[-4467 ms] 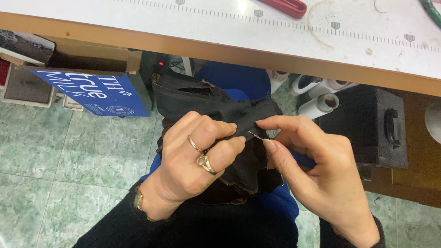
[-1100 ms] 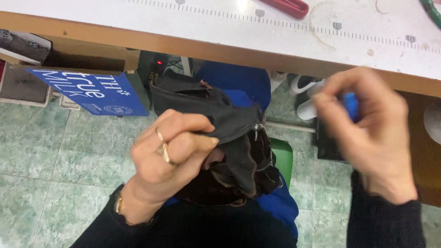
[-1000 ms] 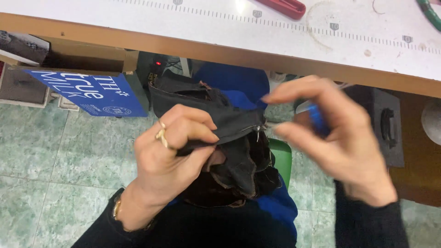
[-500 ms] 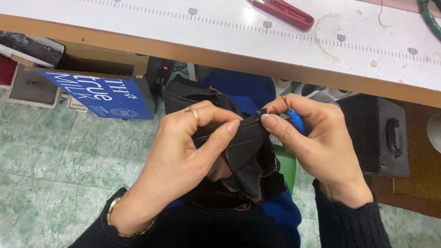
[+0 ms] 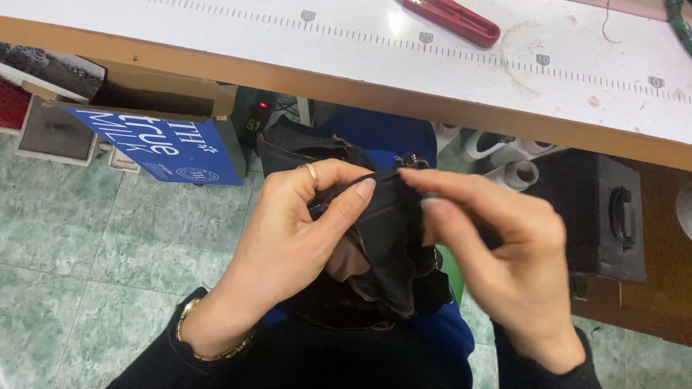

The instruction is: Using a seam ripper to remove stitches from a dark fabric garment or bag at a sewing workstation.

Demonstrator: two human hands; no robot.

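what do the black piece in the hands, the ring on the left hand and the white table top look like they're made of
Black folded piece: soft woven fabric, matte to faintly shiny, since it creases and drapes limply; a brownish lining shows inside.
Yellow band ring on the left hand: polished metal, probably gold-coloured, by its gleam.
White table top: smooth, slightly glossy laminate or painted board with a printed ruler, over a brown wood-like edge.

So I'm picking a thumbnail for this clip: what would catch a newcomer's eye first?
The two hands meet at the centre: the left hand pinches the top edge of a black fabric piece on the lap, and the right hand reaches in at the same edge. Above them runs a white table with a printed ruler and a red tool. A blue carton stands on the floor at left.
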